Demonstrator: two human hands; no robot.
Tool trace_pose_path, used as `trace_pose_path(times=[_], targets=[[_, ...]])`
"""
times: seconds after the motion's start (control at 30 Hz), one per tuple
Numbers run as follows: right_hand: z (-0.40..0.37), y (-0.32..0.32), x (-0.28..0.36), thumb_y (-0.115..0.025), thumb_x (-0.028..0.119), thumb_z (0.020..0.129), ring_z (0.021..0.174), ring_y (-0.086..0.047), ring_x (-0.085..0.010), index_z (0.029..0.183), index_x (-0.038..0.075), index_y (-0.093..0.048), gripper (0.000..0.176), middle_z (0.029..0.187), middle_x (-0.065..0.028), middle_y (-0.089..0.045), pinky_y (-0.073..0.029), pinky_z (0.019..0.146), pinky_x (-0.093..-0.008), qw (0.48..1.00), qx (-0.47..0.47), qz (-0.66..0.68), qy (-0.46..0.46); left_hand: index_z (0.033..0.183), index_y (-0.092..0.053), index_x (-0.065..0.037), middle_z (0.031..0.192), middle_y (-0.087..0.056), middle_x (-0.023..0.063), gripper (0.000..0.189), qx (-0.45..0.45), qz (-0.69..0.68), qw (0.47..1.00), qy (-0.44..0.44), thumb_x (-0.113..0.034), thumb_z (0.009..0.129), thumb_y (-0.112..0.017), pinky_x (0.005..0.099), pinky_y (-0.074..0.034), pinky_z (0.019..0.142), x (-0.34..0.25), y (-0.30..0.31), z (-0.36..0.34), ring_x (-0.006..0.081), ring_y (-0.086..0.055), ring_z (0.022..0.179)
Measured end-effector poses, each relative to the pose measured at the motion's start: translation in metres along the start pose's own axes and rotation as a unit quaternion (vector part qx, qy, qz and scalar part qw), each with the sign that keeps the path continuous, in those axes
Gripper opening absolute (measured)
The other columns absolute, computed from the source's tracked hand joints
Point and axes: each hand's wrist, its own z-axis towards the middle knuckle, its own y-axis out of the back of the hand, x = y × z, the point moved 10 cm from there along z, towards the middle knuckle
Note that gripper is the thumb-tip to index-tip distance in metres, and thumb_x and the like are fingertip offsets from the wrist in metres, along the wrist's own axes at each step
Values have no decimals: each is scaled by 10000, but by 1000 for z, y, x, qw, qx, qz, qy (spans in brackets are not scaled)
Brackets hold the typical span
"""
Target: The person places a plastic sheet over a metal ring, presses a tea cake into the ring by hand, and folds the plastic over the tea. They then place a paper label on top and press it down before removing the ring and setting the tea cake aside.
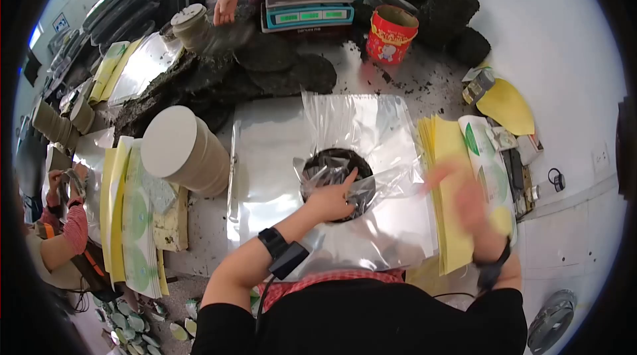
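Two bare hands flank a dark round disc (328, 158) in the head view, which looks forward and down over the bench (208, 225). The disc lies flat upon silvery foil sheets (265, 156), straight ahead of the wearer and partly covered by clear film (321, 123). Being round, it presents no long axis; the film supplies the direction, one pleated part running toward the far side and another spreading rightward over the foil.

The left hand (330, 202) is the nearer. It reaches in from the near left side, over the disc's near part, with its fingers partly spread and the index finger extended across the film-covered surface. It appears to rest there without a closed grasp, though whether it pinches any film cannot be told. The right hand (462, 199) is well apart, to the right of the disc and above the yellow paper sheets (454, 242). Motion blur obscures its fingers; neither its opening nor anything held can be told. The disc therefore lies beneath the left hand and leftward of the right.

At left stands a stack of pale round plates (176, 142). Beyond the foil are a digital scale (308, 16), a red bucket (391, 36) and a co-worker's hand (225, 8).
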Motion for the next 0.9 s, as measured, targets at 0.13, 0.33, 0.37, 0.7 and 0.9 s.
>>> trace_pose_path(times=[0.13, 0.33, 0.37, 0.7, 0.9], targets=[[-37, -153, 15, -786, 342, 719, 1179, -522, -362, 1338, 29, -460, 767, 1332, -212, -495, -374, 1042, -423, 967, 241, 84, -19, 1529, -26, -168, 840, -686, 160, 962, 13, 5, 1000, 4, -315, 750, -571, 427, -507, 729, -6, 15, 8, 340, -651, 765], [69, -133, 8, -674, 108, 801, 1057, -588, -271, 1168, 16, -549, 398, 1060, -150, -620, -485, 855, -357, 872, -140, 457, -107, 1074, -648, -61, 864, -675, 158, 426, -10, 29, 999, 10, -366, 779, -602, 447, -522, 755, -8, 5, 7, 333, -648, 808], [76, -160, 14, -658, 88, 789, 1004, -608, -291, 1088, 24, -576, 317, 1012, -150, -626, -495, 827, -375, 909, -78, 398, -94, 1076, -642, -48, 890, -667, 160, 437, -23, 48, 999, 3, -372, 784, -607, 442, -519, 773, -9, 6, -4, 337, -640, 842], [93, -239, 37, -651, 147, 693, 769, -668, -342, 872, 9, -661, 227, 802, -171, -675, -542, 671, -433, 956, 224, 181, -48, 1209, -567, 36, 967, -560, 123, 548, -422, -233, 876, -38, -17, 676, -684, 353, -487, 757, 7, 125, -66, 270, -567, 937], [52, -73, -42, -777, 301, 703, 1190, -511, -343, 1214, -14, -510, 657, 1245, -197, -539, -383, 1023, -397, 819, -291, 441, -222, 973, -703, -98, 1095, -570, 182, 392, -474, -75, 872, -96, 23, 604, -651, 364, -471, 828, -13, 119, -60, 326, -580, 923]])
